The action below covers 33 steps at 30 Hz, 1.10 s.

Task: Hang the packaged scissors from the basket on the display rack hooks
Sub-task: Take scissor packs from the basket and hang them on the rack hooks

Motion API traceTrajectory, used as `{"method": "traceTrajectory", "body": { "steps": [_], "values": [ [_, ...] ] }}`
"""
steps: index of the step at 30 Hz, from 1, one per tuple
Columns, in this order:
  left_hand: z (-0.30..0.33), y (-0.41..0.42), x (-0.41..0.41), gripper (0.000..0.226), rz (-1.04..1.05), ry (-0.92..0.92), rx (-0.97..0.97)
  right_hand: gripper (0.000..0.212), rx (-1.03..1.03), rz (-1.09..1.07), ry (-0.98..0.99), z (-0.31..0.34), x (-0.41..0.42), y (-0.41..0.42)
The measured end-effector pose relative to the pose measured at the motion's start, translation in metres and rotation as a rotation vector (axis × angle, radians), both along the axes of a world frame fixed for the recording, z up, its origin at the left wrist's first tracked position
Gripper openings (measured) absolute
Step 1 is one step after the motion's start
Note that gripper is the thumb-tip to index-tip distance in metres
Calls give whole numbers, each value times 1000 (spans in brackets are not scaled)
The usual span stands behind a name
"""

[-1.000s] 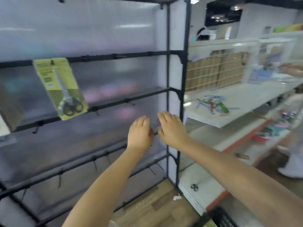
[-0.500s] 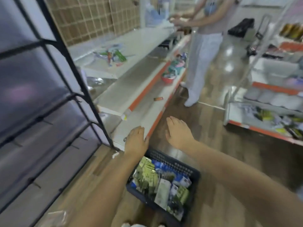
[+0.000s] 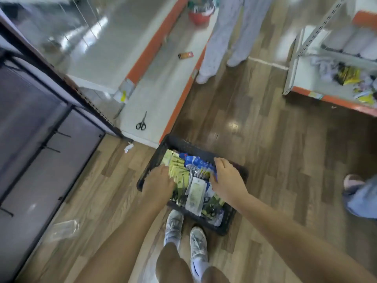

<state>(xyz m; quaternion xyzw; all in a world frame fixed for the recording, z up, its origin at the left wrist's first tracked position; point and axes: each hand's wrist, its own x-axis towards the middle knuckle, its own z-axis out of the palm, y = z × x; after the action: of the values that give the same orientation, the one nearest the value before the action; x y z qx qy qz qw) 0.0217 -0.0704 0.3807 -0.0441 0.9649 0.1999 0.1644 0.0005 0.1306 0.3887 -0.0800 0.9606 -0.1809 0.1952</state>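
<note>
Two bare hands are reaching down into the black perforated plastic basket [image 3: 234, 223], which is sitting on the wood-grain floor [image 3: 285, 160] just in front of the person's grey-and-white sneakers [image 3: 173, 225], likely so stock can be picked without stepping away from the rack. The left hand [image 3: 158, 185] is lying over the row of yellow-green carded scissor packs [image 3: 176, 168] stacked on edge along the basket's left side; its fingertips are hidden among the cards, so I cannot tell whether it is gripping one. The right hand [image 3: 227, 179] is spreading over the blue-topped packs [image 3: 195, 162] to the right, fingers curving down onto them, but a firm pinch is not visible either. A white flat pack [image 3: 194, 193] is lying loose between the two hands. The black metal display rack [image 3: 51, 127] with its short hooks [image 3: 61, 134] is standing at the left, near the basket, keeping the carry short. A bare pair of black-handled scissors [image 3: 141, 122] is lying on the low white shelf base [image 3: 155, 94] beyond. Judgement: selection step is in hand; one pack needs separating from its neighbours before lifting.
</note>
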Motion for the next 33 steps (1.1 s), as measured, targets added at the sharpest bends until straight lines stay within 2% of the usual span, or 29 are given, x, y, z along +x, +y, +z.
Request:
{"method": "traceTrajectory", "body": {
  "steps": [7,9,13,19,22,26,30,33],
  "values": [
    [-149,-20,5,13,-35,-170,30,49,-61,-169,-228,-157,-7,-16],
    [-197,-23,3,5,-36,-233,30,52,-71,-216,-274,-211,-8,-24],
    [-285,-28,-1,33,-31,-316,24,54,-130,-290,-381,-310,-2,-45],
    [-400,-31,-12,30,72,-375,43,50,-227,-423,-485,-426,-4,-78],
    [-441,-30,-29,36,39,-330,30,48,-280,-440,-479,-465,-9,-85],
    [-473,-29,-51,26,29,-247,12,44,-292,-434,-425,-496,-14,-89],
    [-485,-23,-55,19,73,-208,-87,68,-252,-455,-390,-510,-19,-95],
    [-487,-20,-52,17,145,-182,-129,78,-257,-430,-362,-511,-23,-100]
  ]
}}
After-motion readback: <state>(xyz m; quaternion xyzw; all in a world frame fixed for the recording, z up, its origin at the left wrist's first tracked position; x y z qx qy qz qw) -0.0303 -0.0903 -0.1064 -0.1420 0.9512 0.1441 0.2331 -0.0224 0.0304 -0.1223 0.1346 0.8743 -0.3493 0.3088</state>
